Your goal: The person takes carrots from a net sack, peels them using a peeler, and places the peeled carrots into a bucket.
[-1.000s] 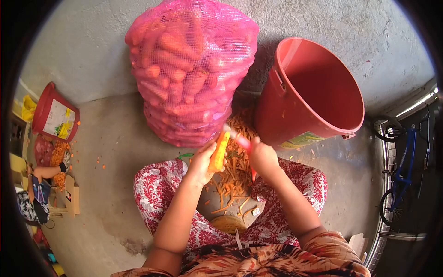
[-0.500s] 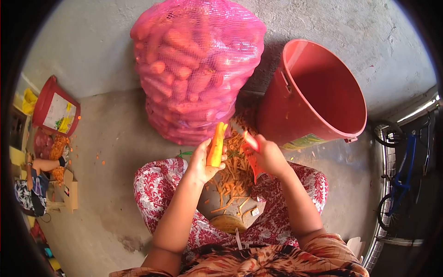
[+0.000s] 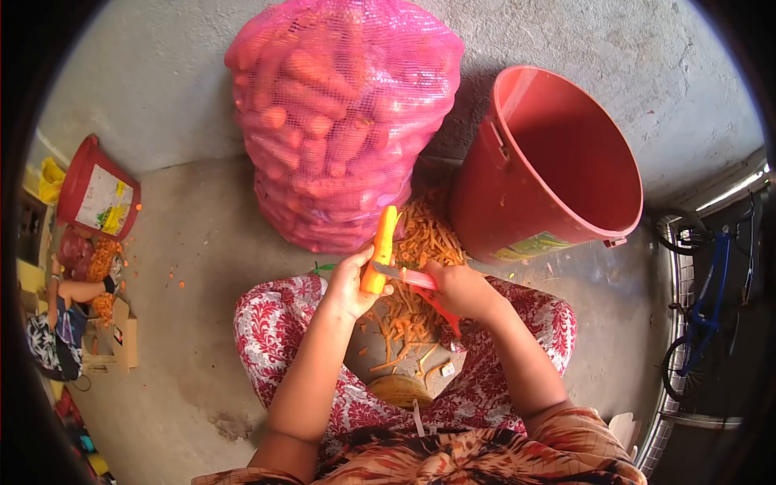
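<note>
My left hand (image 3: pixel 348 284) is wrapped round a peeled carrot (image 3: pixel 381 250), which is held upright above my lap. My right hand (image 3: pixel 462 289) is closed on the red handle of a knife (image 3: pixel 414 278). Its grey blade lies against the lower part of the carrot. Below my right fingers hangs a flat red-orange piece (image 3: pixel 443 309), in the same hand; its kind does not show clearly. Under both hands, carrot peelings (image 3: pixel 404 322) lie heaped on the floor between my legs.
A pink mesh sack (image 3: pixel 339 162) full of carrots stands against the wall ahead. Right of it is a large red bucket (image 3: pixel 477 194). At far left, another person's leg (image 3: pixel 85 288) shows near a smaller red bucket (image 3: pixel 89 198). A blue bicycle (image 3: pixel 711 299) stands at far right.
My right hand has turned and moved slightly left and down, bringing the knife blade against the carrot. The carrot in my left hand now stands a little higher.
</note>
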`<state>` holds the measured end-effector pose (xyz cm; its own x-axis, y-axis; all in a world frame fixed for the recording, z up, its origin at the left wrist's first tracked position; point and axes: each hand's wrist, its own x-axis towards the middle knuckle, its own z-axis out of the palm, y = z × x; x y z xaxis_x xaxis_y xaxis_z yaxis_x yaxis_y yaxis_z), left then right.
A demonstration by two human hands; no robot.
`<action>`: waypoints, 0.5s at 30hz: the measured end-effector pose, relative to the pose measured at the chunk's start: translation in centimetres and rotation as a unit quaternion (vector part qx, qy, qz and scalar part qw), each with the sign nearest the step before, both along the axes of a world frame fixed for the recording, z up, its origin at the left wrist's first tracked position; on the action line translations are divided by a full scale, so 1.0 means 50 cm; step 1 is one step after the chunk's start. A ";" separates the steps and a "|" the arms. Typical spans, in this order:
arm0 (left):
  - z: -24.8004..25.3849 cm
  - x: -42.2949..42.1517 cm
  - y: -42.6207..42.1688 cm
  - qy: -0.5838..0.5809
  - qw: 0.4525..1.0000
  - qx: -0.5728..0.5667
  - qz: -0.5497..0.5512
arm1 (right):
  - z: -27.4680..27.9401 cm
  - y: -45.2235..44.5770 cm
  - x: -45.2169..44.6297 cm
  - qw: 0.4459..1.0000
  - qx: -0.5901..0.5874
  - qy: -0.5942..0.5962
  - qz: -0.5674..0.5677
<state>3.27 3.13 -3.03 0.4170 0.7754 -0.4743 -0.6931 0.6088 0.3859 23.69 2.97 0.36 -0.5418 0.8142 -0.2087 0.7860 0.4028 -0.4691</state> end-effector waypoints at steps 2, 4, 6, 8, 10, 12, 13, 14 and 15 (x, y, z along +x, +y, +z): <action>0.007 0.003 -0.002 0.026 1.000 -0.008 0.002 | -0.010 0.004 0.003 0.999 0.003 -0.035 -0.007; -0.003 0.001 -0.002 -0.014 1.000 0.005 -0.012 | -0.016 0.004 -0.015 0.991 0.051 -0.103 -0.075; -0.004 0.003 -0.008 -0.042 0.999 0.004 -0.026 | -0.028 0.012 -0.021 0.974 0.099 -0.139 -0.150; 0.003 0.015 -0.019 -0.061 0.997 -0.013 -0.045 | -0.049 0.030 -0.015 0.950 0.147 -0.145 -0.235; -0.001 0.018 -0.019 -0.055 0.998 -0.014 -0.034 | -0.063 0.036 -0.007 0.945 0.177 -0.114 -0.252; -0.003 0.015 -0.016 -0.047 0.999 -0.018 -0.015 | -0.060 0.037 -0.009 0.947 0.183 -0.076 -0.255; -0.003 0.013 -0.012 -0.042 0.999 -0.025 -0.004 | -0.050 0.030 -0.012 0.951 0.173 -0.056 -0.250; -0.003 0.012 -0.010 -0.038 0.999 -0.031 0.006 | -0.040 0.025 -0.013 0.955 0.163 -0.036 -0.246; -0.003 0.013 -0.008 -0.027 0.998 -0.044 0.020 | -0.032 0.023 -0.012 0.958 0.154 -0.025 -0.242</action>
<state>3.92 2.74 -3.21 0.4137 0.7478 -0.5192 -0.7362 0.6103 0.2925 23.07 4.11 -1.23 -0.0811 0.9944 0.0671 0.9338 0.0994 -0.3437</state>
